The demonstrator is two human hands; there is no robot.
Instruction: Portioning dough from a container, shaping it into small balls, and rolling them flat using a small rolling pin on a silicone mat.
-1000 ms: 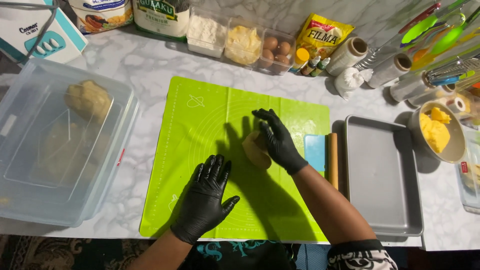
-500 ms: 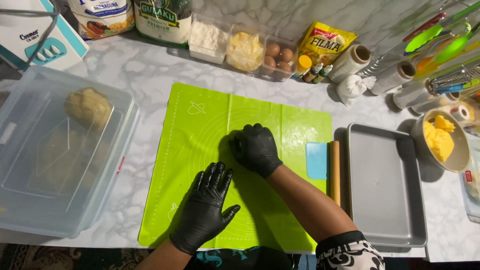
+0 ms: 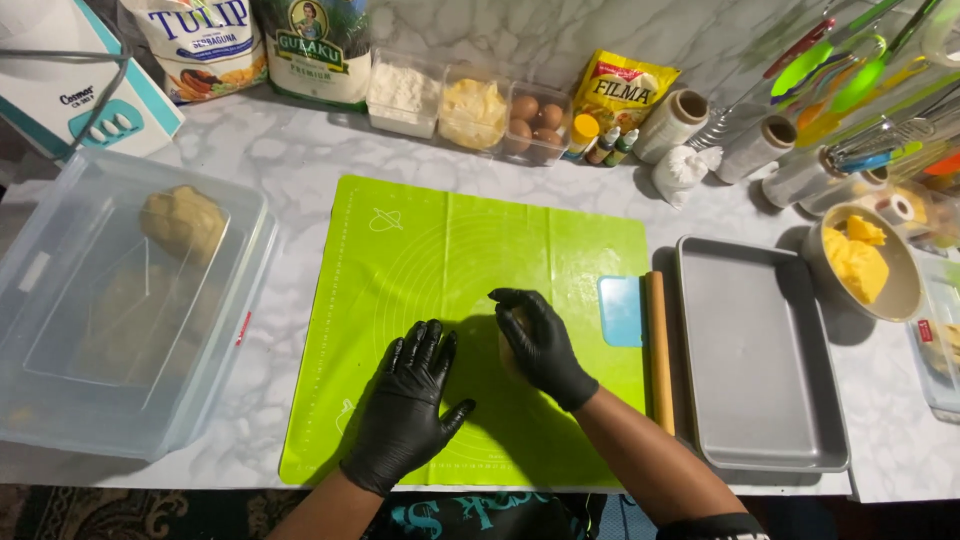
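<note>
The right hand [image 3: 540, 345], black-gloved, cups a dough lump [image 3: 508, 348] on the green mat [image 3: 420, 250]; half a second ago it pressed farther up the mat. The left hand [image 3: 410, 410] stays flat and open just beside it. A blue scraper [image 3: 622, 310] and rolling pin [image 3: 658, 350] lie right of the hands.

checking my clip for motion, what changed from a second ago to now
The right hand, cupped over a piece of dough, slid with it across the green mat toward the left hand, nearer the person. The left hand stayed flat on the mat. Rolling pin, blue scraper, grey tray and clear tub did not move.
</note>
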